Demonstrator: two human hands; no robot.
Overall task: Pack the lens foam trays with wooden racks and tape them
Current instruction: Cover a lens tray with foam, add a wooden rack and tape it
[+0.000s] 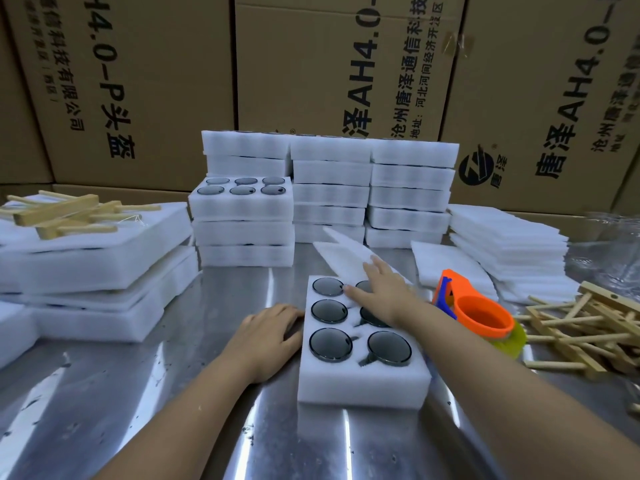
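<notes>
Looking down on one foam tray point(360, 379) at the middle of the steel bench point(166, 403), long axis running straight away from the person, short end nearest the camera. Holding six round dark lenses point(330, 344) face up in two columns of three, four in full view and the far-right two partly under the right hand point(384, 294). Right hand lying palm down across the far right of the tray, fingers point(375, 268) straight and close together on a thin foam sheet point(346, 254) slanting over the far end, thumb stretched left toward the far-left lens. Left hand point(273, 327) resting on the bench just beside the tray, fingers loosely curved and touching its left wall, gripping nothing. Just right of the tray, one orange tape dispenser point(481, 315). Farther right, a loose pile of wooden racks point(588, 332); a second, smaller pile point(65, 213) at far left on big foam slabs point(97, 271). Behind the tray, three stacks of foam trays point(330, 195) side by side, the left stack stepped, with one open tray point(242, 202) also showing six lenses. At back right, one stack of thin foam sheets point(509, 244). Closing off the back, printed cardboard boxes point(145, 81).
</notes>
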